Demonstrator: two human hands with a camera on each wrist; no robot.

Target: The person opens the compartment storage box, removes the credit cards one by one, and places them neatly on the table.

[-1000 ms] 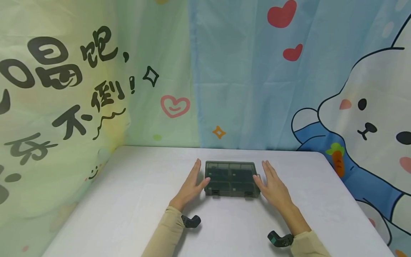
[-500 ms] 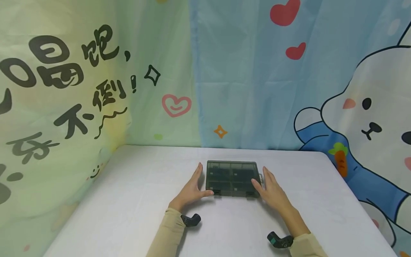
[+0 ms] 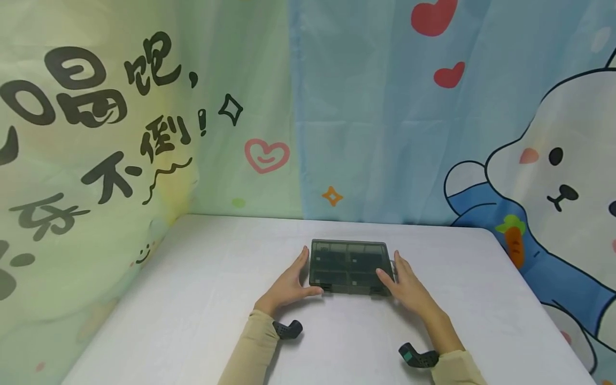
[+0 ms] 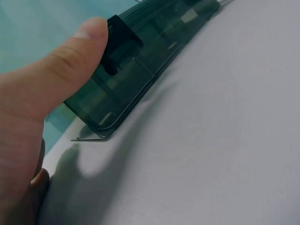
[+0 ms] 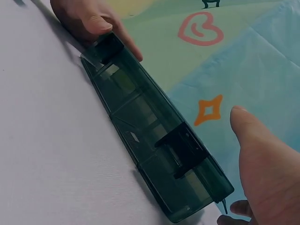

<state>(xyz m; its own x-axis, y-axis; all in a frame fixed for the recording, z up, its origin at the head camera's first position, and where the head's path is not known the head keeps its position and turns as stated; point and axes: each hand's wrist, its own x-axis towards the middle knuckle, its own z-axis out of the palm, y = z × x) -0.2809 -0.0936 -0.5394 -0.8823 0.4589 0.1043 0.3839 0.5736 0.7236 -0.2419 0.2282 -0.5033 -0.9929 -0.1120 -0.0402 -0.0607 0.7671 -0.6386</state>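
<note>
A dark green see-through plastic compartment box (image 3: 350,264) lies on the white table with its lid down and two black latches along its front edge. My left hand (image 3: 287,286) stands at its left side, fingers straight. In the left wrist view its thumb (image 4: 77,56) reaches the left front latch (image 4: 119,44) and seems to touch it. On the other side is my right hand (image 3: 409,286), fingers extended along the right edge. From the right wrist, its thumb (image 5: 253,131) appears raised and apart from the right latch (image 5: 185,147). The inside of the box is hard to make out.
The white tabletop (image 3: 216,256) extends around the box. A printed curtain (image 3: 346,123) with hearts, characters and a cartoon bear hangs behind the table. Dark wrist devices (image 3: 287,330) sit on both wrists beside beige sleeves.
My left thumb has come down from the lid's left side to the front left corner, and that hand has moved closer. The right hand has shifted slightly inward. The head view has turned a little.
</note>
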